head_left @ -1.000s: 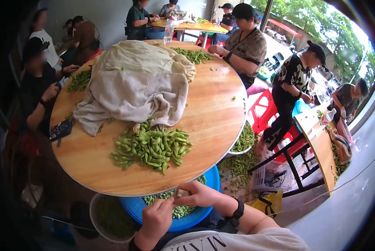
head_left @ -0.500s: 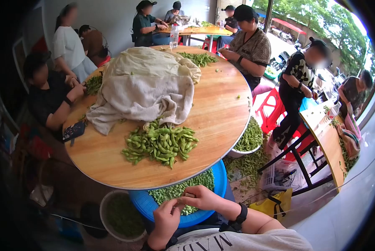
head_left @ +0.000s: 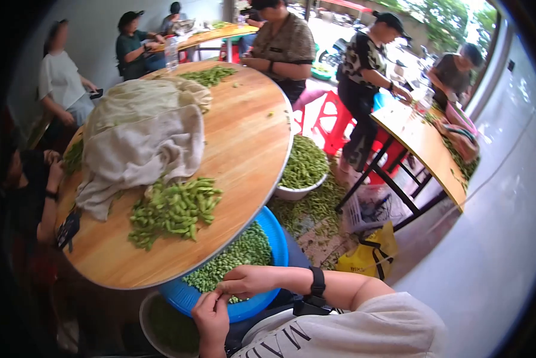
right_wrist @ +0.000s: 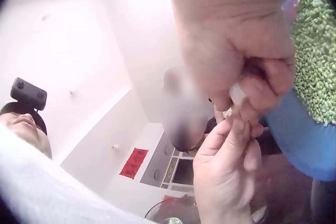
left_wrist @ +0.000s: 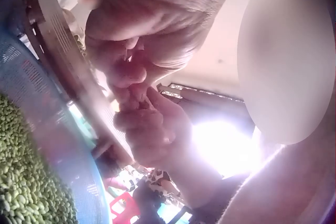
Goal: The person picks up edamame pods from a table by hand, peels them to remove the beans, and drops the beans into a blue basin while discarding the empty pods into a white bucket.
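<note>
Over a blue mesh basin (head_left: 278,230) of shelled green beans (head_left: 238,253), both hands meet fingertip to fingertip. The left hand (head_left: 211,319) comes from below, its thumb and finger pinching at a small pale piece (right_wrist: 229,112), whose kind I cannot tell. From the other side, the right hand (head_left: 251,280) has curled fingers at the same spot. A whitish band-like patch (right_wrist: 238,94) shows among the right fingers. On the round wooden table (head_left: 244,149) just beyond, green edamame pods (head_left: 175,212) lie in a heap.
A crumpled pale cloth (head_left: 139,134) covers a mound on the table. Beside the table stands a white tub (head_left: 298,192) full of pods, with pods strewn on the floor. Another tub (head_left: 151,316) sits below left. A yellow bag (head_left: 372,253) lies at right; several people work around.
The head view has swung, so table, pods and basin sit further left. The hands stay joined over the basin, fingers slightly shifted. A standing person at left now has a phone-like object in hand.
</note>
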`<state>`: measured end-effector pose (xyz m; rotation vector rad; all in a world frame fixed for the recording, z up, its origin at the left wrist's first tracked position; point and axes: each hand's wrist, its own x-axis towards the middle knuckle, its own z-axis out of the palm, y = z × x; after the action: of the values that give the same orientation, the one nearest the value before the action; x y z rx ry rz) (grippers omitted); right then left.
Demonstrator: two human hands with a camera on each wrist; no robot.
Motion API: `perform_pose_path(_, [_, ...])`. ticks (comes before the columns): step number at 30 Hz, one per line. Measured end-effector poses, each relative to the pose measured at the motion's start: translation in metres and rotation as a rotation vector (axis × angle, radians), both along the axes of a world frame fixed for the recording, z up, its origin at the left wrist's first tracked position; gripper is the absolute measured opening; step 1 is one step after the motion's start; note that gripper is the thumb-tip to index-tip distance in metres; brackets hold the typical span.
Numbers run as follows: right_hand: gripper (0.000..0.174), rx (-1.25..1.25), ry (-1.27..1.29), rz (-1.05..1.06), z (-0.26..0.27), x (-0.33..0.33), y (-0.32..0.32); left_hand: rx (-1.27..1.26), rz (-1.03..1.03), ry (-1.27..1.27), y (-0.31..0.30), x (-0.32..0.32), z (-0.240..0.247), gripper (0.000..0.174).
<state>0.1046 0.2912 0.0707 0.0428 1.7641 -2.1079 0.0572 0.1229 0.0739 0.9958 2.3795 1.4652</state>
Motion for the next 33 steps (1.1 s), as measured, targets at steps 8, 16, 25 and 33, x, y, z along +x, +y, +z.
perform_pose_path(8, [0.037, -0.103, -0.078, -0.042, 0.0, 0.004, 0.001, -0.029, -0.087, 0.153, 0.004, -0.001, 0.004, 0.008])
perform_pose_path(16, [0.038, 0.079, 0.03, -0.062, 0.004, 0.001, 0.003, -0.028, -0.098, 0.202, 0.008, -0.004, 0.005, 0.006])
perform_pose_path(25, [0.033, 0.148, 0.139, -0.179, -0.008, 0.001, -0.005, 0.073, 0.097, -0.237, 0.006, 0.0, -0.022, 0.005])
perform_pose_path(33, [0.032, 0.376, 0.37, -0.088, -0.021, 0.01, -0.002, 0.382, 0.146, -1.039, -0.002, -0.005, -0.028, 0.011])
